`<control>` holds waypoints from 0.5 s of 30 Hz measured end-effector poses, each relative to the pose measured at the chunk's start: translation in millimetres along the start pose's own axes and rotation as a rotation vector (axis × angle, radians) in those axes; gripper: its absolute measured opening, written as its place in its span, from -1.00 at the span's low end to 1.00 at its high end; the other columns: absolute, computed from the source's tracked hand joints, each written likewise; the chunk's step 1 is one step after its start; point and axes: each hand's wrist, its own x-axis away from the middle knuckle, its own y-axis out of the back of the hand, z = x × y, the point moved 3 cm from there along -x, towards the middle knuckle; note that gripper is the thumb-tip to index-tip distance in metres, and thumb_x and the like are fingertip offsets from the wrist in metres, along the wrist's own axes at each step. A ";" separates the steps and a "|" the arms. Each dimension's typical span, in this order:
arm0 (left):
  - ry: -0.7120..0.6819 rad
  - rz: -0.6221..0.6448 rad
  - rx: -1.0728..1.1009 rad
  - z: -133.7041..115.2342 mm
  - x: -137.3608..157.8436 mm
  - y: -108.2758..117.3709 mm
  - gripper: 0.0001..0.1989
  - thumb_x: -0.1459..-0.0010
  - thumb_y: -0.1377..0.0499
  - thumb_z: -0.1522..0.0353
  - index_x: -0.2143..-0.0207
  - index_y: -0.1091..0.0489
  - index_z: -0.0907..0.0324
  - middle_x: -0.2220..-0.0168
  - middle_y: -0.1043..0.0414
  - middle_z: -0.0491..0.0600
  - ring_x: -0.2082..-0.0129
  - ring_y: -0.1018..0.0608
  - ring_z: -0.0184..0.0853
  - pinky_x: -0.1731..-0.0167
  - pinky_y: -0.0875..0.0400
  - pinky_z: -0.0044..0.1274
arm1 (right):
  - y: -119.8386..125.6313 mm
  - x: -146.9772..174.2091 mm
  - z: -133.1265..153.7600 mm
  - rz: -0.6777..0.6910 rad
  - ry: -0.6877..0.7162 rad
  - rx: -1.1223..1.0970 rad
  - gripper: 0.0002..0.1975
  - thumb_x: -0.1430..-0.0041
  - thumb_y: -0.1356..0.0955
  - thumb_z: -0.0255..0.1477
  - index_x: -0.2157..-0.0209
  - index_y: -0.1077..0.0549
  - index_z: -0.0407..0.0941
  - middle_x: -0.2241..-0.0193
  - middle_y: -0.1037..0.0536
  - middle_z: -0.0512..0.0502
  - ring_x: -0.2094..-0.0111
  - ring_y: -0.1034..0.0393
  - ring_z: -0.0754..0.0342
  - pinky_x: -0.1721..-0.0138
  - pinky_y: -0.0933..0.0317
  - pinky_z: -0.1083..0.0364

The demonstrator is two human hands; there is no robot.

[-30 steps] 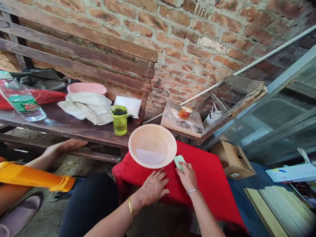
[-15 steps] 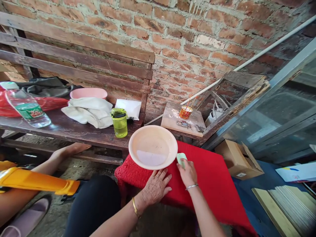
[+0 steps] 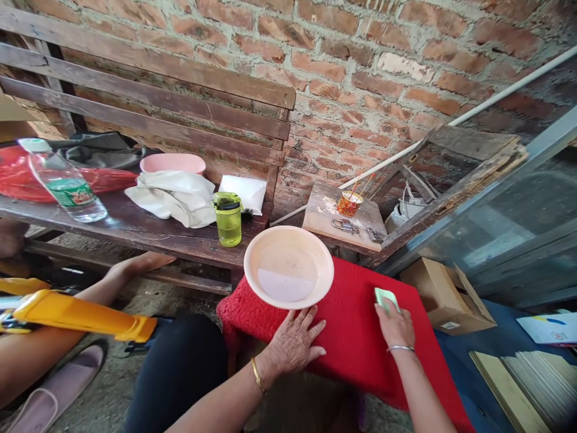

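Observation:
On the red cloth (image 3: 356,300) lies my left hand (image 3: 295,343), flat with its fingers spread, the fingertips beside the near rim of a cream basin (image 3: 288,305). The basin holds shallow water, slightly cloudy. My right hand (image 3: 396,325) grips a pale green rounded block (image 3: 386,297), which looks like a scrub brush, though its underside is hidden. It presses against the cloth near the right side, apart from the basin.
Left of the basin, a wooden bench (image 3: 130,237) bears a green cup (image 3: 228,220), white cloth (image 3: 174,195), pink tub (image 3: 172,163) and water bottle (image 3: 67,183). A cardboard box (image 3: 444,294) stands right. Beyond the basin, a small stand (image 3: 324,210) carries a red tin (image 3: 348,204) and padlock (image 3: 345,226).
My right hand has slid the pale green block to the right across the red cloth, away from the basin. My left hand stays by the rim. The whole view has shifted slightly.

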 end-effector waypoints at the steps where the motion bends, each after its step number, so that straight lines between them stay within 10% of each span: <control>1: -0.003 -0.009 -0.008 0.3 0.6 -0.8 -0.36 -0.33 0.05 -0.09 -0.32 -0.21 0.01 -0.36 -0.12 0.14 -0.35 -0.19 -0.04 -0.27 -0.09 -0.17 | -2.6 6.8 20.7 -0.004 0.068 -0.030 -0.45 -0.37 -0.12 -0.13 -0.27 -0.32 0.00 0.12 -0.49 -0.23 0.04 -0.41 -0.10 0.00 -0.28 -0.01; 8: -0.008 -0.042 -0.054 3.1 3.9 -8.5 -0.35 -0.31 0.00 -0.09 -0.32 -0.20 -0.02 -0.36 -0.11 0.11 -0.35 -0.18 -0.05 -0.29 -0.03 -0.17 | -17.3 44.1 120.5 -0.026 0.508 -0.107 -0.53 -0.35 -0.21 -0.20 -0.23 -0.37 0.04 -0.05 -0.42 -0.23 -0.05 -0.34 -0.13 -0.09 -0.20 -0.04; 15: -0.030 -0.040 -0.036 -0.8 2.8 0.4 -0.37 -0.34 0.03 -0.06 -0.32 -0.20 0.02 -0.35 -0.13 0.13 -0.34 -0.21 -0.03 -0.26 -0.08 -0.19 | -17.4 -25.7 -34.1 -0.012 0.071 -0.028 -0.44 -0.32 -0.13 -0.13 -0.24 -0.36 0.01 0.14 -0.49 -0.23 0.07 -0.40 -0.14 0.01 -0.28 -0.06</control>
